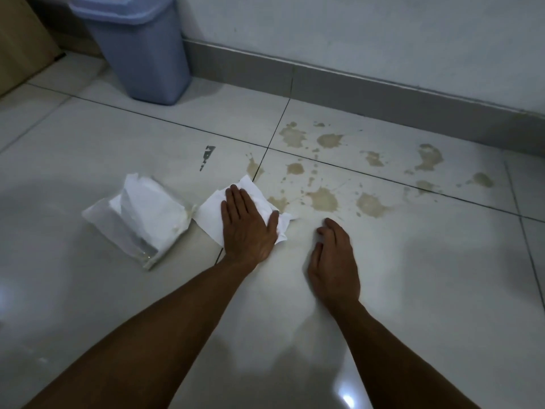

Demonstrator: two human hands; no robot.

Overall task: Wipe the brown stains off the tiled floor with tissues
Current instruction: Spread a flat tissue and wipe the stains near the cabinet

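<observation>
Flat, the left hand (246, 224) presses a crumpled white tissue (212, 214) onto glossy tile.

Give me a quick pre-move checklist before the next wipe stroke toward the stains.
1. Tissue under the hand: ok. The left hand presses flat on the tissue.
2. Tissue lying on the floor: ok, spread on the tiled floor, one edge crumpled.
3. Stains left to wipe: not ok. The brown stains are spread across several tiles to the right of the tissue.
4. Right hand out of the stroke path: not ok. The right hand rests on the floor just below the nearest stains.
5. Spare tissues in reach: ok. The tissue pack lies open left of the tissue.
6. Bin for used tissues: ok. The bin stands by the wall.
</observation>
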